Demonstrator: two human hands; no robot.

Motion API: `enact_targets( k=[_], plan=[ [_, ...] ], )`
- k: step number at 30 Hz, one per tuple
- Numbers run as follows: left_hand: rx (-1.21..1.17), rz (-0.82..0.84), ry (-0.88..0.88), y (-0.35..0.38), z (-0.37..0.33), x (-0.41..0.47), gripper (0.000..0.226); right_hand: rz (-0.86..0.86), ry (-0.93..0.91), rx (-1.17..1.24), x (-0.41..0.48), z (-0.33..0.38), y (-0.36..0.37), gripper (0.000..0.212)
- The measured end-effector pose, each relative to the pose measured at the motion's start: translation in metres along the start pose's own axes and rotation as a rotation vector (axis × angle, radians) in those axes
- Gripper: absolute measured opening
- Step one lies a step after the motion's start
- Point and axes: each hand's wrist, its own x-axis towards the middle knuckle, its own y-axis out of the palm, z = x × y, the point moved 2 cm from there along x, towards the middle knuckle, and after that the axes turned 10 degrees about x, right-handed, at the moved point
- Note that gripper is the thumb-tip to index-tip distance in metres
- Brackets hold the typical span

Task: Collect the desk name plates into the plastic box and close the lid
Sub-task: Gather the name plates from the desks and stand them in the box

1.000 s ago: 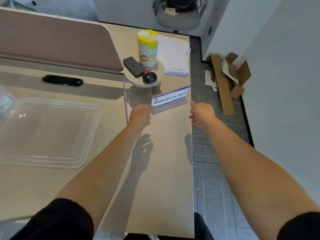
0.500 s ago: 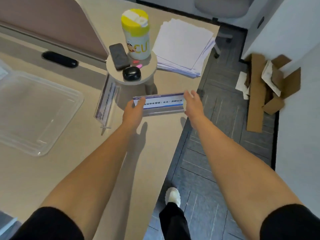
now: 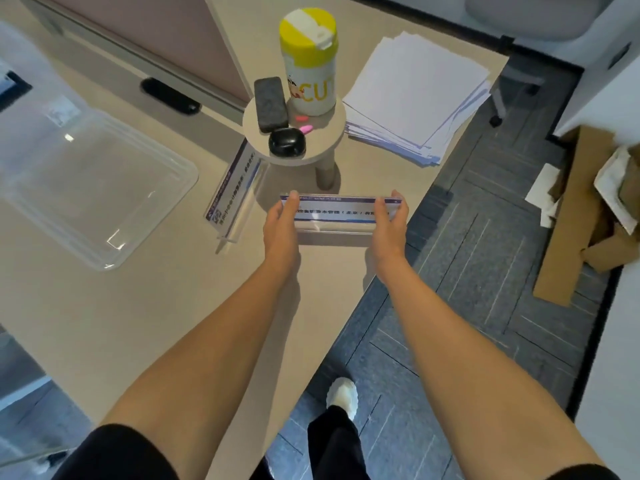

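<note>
A clear acrylic name plate [image 3: 336, 213] with a blue-edged label stands near the desk's right edge. My left hand [image 3: 282, 220] grips its left end and my right hand [image 3: 389, 220] grips its right end. A second name plate [image 3: 232, 192] stands edge-on to the left, partly under a small round stand. The clear plastic box [image 3: 86, 188] lies open on the desk at the left, with its lid [image 3: 20, 109] raised behind it, partly out of frame.
The round stand [image 3: 294, 133] carries a yellow-capped wipes canister [image 3: 310, 64], a phone [image 3: 270, 103] and a black earbud case [image 3: 286, 143]. A paper stack [image 3: 415, 95] lies behind. The desk edge [image 3: 374, 282] runs diagonally beside my right arm; cardboard scraps [image 3: 581, 216] lie on the floor.
Both hands have closed in on the ends of the near name plate and now grip it. My view has moved forward and tilted down over the desk.
</note>
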Motion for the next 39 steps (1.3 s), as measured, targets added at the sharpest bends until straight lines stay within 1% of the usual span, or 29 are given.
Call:
enact_targets(
  k=[3,5,6,8,10,12,13,15,17,19,22,25,26,27,28,30,31,32,34,36,38,39],
  plan=[
    [-0.045,-0.057,0.021,-0.016,-0.013,-0.014,0.051,0.015,-0.010,0.036,-0.020,0.011,0.004,0.041],
    [-0.072,-0.089,0.011,-0.028,-0.024,-0.028,0.047,0.000,-0.028,0.054,-0.037,0.021,0.012,0.048],
    [-0.077,-0.094,0.009,-0.036,-0.028,-0.034,0.048,-0.031,-0.049,0.064,-0.047,0.026,0.018,0.052],
    [-0.064,-0.080,0.035,-0.056,-0.035,-0.047,0.049,-0.149,-0.104,0.068,-0.071,0.035,0.031,0.053],
    [-0.079,-0.050,0.053,-0.081,-0.041,-0.067,0.042,-0.243,-0.153,0.060,-0.097,0.045,0.047,0.061],
    [-0.134,-0.035,0.024,-0.112,-0.043,-0.084,0.038,-0.244,-0.194,0.055,-0.127,0.052,0.067,0.074],
    [-0.161,-0.017,0.005,-0.130,-0.042,-0.094,0.040,-0.226,-0.221,0.050,-0.144,0.055,0.077,0.073],
    [-0.219,0.020,-0.019,-0.172,-0.036,-0.112,0.044,-0.154,-0.300,0.056,-0.178,0.060,0.096,0.057],
    [-0.278,0.081,-0.007,-0.217,-0.035,-0.136,0.037,-0.023,-0.347,0.089,-0.212,0.066,0.114,0.050],
    [-0.281,0.156,0.004,-0.258,-0.034,-0.158,0.032,0.054,-0.376,0.043,-0.244,0.077,0.131,0.041],
    [-0.179,0.316,0.035,-0.316,-0.036,-0.186,0.030,0.089,-0.426,-0.007,-0.296,0.100,0.159,0.025],
    [0.006,0.436,0.120,-0.362,-0.039,-0.200,0.045,0.144,-0.458,-0.086,-0.337,0.116,0.190,0.015],
    [0.080,0.452,0.190,-0.373,-0.039,-0.203,0.046,0.163,-0.455,-0.118,-0.348,0.119,0.198,0.015],
    [0.179,0.432,0.307,-0.384,-0.040,-0.203,0.045,0.183,-0.447,-0.135,-0.357,0.121,0.207,0.014],
    [0.300,0.371,0.439,-0.395,-0.041,-0.203,0.043,0.204,-0.432,-0.142,-0.366,0.123,0.217,0.013],
    [0.509,0.163,0.657,-0.412,-0.045,-0.203,0.032,0.258,-0.413,-0.148,-0.382,0.127,0.235,0.011],
    [0.555,0.068,0.724,-0.420,-0.047,-0.204,0.026,0.283,-0.406,-0.144,-0.387,0.128,0.242,0.011],
    [0.574,-0.001,0.775,-0.427,-0.050,-0.204,0.023,0.304,-0.395,-0.139,-0.390,0.129,0.248,0.010],
    [0.612,-0.077,0.834,-0.439,-0.057,-0.204,0.021,0.340,-0.373,-0.138,-0.392,0.130,0.262,0.010],
    [0.635,-0.123,0.850,-0.451,-0.066,-0.200,0.019,0.373,-0.360,-0.151,-0.386,0.133,0.277,0.011],
    [0.587,-0.153,0.869,-0.461,-0.075,-0.192,0.012,0.397,-0.339,-0.136,-0.376,0.136,0.294,0.010],
    [0.564,-0.172,0.902,-0.466,-0.080,-0.186,0.014,0.404,-0.326,-0.111,-0.369,0.137,0.303,0.009]
  ],
)
